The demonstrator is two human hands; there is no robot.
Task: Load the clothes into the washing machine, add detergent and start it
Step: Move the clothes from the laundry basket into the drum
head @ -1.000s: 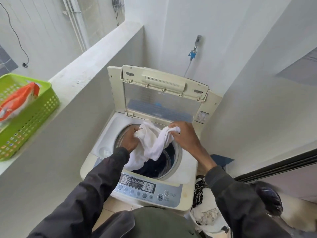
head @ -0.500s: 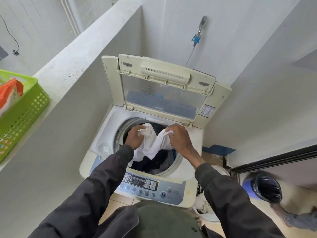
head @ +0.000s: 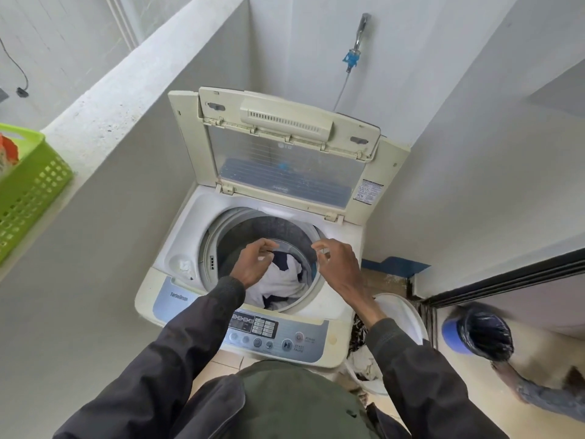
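Observation:
A cream top-loading washing machine (head: 340, 245) stands below me with its lid (head: 285, 160) raised. White and dark clothes (head: 280, 282) lie in the drum. My left hand (head: 253, 264) hovers over the left side of the drum opening, fingers loosely curled, holding nothing. Above the drum's right rim my right hand (head: 338, 264) hangs with relaxed fingers, also empty. The control panel (head: 272, 335) with its buttons runs along the machine's front edge. A white laundry basket (head: 397, 312) with more clothes sits on the floor to the machine's right.
A green plastic basket (head: 28, 191) holding an orange packet (head: 8, 150) stands on the concrete ledge at left. A tap (head: 357, 42) is on the back wall. At lower right are a bin lined with a black bag (head: 484, 335) and another person's arm (head: 538, 394).
Both hands held a white garment over the drum; they have let it go, and it now lies inside. The hands have risen slightly and spread apart.

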